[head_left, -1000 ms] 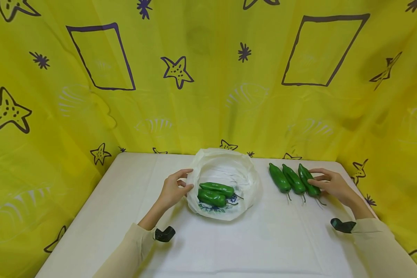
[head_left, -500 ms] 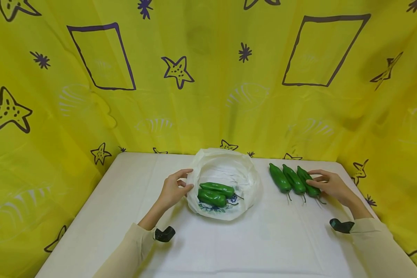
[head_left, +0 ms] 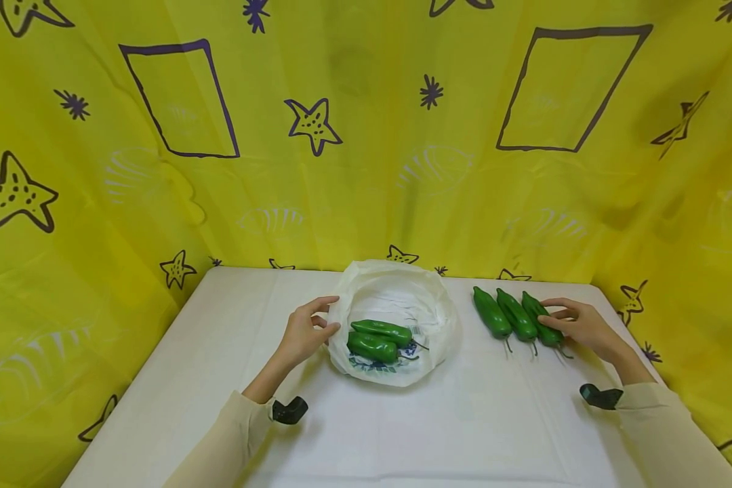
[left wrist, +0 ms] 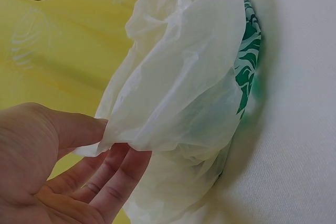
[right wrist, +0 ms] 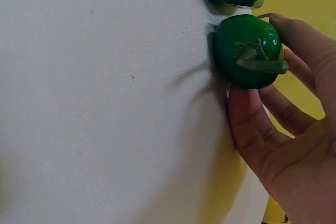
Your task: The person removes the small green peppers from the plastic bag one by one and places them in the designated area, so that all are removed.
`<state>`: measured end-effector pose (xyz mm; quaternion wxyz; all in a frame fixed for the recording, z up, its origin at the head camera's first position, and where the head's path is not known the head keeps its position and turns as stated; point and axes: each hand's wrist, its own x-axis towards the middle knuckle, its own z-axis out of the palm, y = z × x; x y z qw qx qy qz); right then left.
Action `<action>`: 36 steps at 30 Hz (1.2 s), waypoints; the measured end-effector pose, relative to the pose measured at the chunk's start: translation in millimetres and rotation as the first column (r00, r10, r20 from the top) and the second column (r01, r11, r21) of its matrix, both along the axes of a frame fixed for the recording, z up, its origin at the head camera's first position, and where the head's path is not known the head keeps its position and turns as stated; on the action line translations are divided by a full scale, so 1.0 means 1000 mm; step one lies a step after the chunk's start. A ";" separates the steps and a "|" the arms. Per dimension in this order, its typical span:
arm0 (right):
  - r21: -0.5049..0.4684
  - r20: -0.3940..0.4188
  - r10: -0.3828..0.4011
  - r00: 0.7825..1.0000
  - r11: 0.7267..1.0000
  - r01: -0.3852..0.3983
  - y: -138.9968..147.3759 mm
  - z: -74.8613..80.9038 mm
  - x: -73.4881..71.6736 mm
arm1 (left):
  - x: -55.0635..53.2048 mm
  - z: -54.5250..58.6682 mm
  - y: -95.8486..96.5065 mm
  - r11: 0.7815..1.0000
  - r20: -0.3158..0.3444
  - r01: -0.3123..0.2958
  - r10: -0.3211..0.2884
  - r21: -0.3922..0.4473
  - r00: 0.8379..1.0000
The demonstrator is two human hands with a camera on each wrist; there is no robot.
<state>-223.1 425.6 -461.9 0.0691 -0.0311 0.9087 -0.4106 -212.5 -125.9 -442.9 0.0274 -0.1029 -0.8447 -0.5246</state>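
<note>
A whitish plastic bag [head_left: 442, 325] stands with its mouth wide and rolled in the head view. Inside it lie two green peppers [head_left: 379, 331], side by side with stems to the right. My left hand [head_left: 303, 333] pinches the bag's left rim; in the left wrist view the thin plastic [left wrist: 168, 77] passes between thumb and fingers. At right, three more green peppers lie in a row. My right hand [head_left: 588, 328] holds the rightmost pepper [head_left: 533, 308], thumb on one side and fingers on the other. The right wrist view shows that pepper's stem end [right wrist: 236, 40] close up, near the cloth.
Left of the held pepper are a middle pepper [head_left: 515, 316] and a left pepper [head_left: 491, 313]. White cloth covers the table [head_left: 439, 434]. A yellow curtain [head_left: 366, 183] with printed stars encloses the back and sides. Dark wrist cameras [head_left: 290, 411] sit at both cuffs.
Early on, the rightmost pepper and my right hand shifted slightly left, the pepper's tip also coming a little nearer. Since half a second ago both have stayed put. My left hand and the bag hold still.
</note>
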 end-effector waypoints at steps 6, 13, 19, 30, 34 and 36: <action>0.033 -0.004 0.037 0.999 0.999 -0.037 0.002 0.003 -0.004 | 0.000 0.000 0.000 1.000 0.000 0.000 0.000 0.000 1.000; 0.092 0.020 0.090 0.996 0.992 -0.091 0.005 0.010 -0.006 | -0.001 -0.001 -0.001 1.000 -0.002 0.002 -0.002 -0.002 1.000; 0.129 0.049 0.128 0.991 0.983 -0.133 0.005 0.016 -0.007 | 0.000 -0.001 -0.002 1.000 -0.006 0.006 -0.006 -0.003 1.000; 0.201 0.043 0.218 0.975 0.954 -0.222 0.004 0.033 -0.006 | 0.001 0.000 -0.002 1.000 -0.006 0.001 -0.001 -0.006 1.000; 0.227 0.029 0.243 0.970 0.943 -0.243 0.003 0.037 -0.007 | 0.002 0.001 -0.001 1.000 0.005 -0.001 0.001 -0.009 1.000; 0.251 0.015 0.251 0.968 0.936 -0.247 0.002 0.039 -0.007 | 0.002 0.001 -0.001 1.000 0.008 0.000 0.000 -0.008 1.000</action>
